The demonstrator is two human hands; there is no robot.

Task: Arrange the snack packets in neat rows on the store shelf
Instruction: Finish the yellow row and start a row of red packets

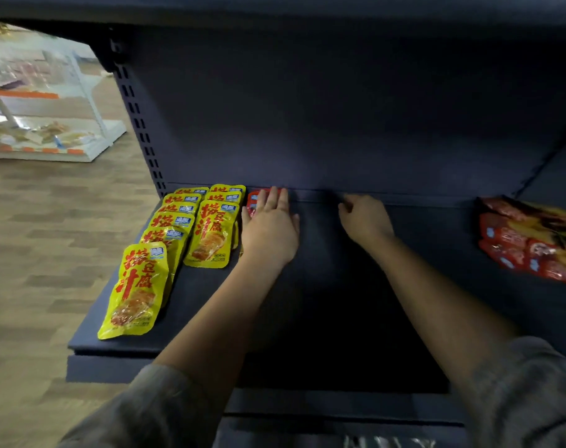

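A dark blue metal store shelf (356, 286) is seen from above and in front, backed by a panel of the same dark colour and carried at its left by a slotted upright (139, 124). Most of the shelf surface is left in shadow.

Two rows of yellow snack packets (175, 240) are laid overlapping on the left part of the shelf, running from the back panel toward the front edge; the left row is extended further forward, and its nearest packet (133, 291) is set close to the front edge. Just to the right of these rows, at the back, a red packet (255, 199) is pressed flat under the left hand (270, 226), whose grip is spread, with the fingers held straight and pointed at the back panel. The right hand (364, 218) is rested on the bare shelf near the back, well apart from the left; its fingers are curled under, and whether anything is pinched in that grip cannot be told.

A loose pile of red packets (530, 240) is kept at the far right of the shelf. Grey sleeves (530, 392) are seen at the bottom.

Beyond the upright, a wood-patterned floor (48, 221) is shown, and a white display stand (48, 101) with blurred goods is placed further back.
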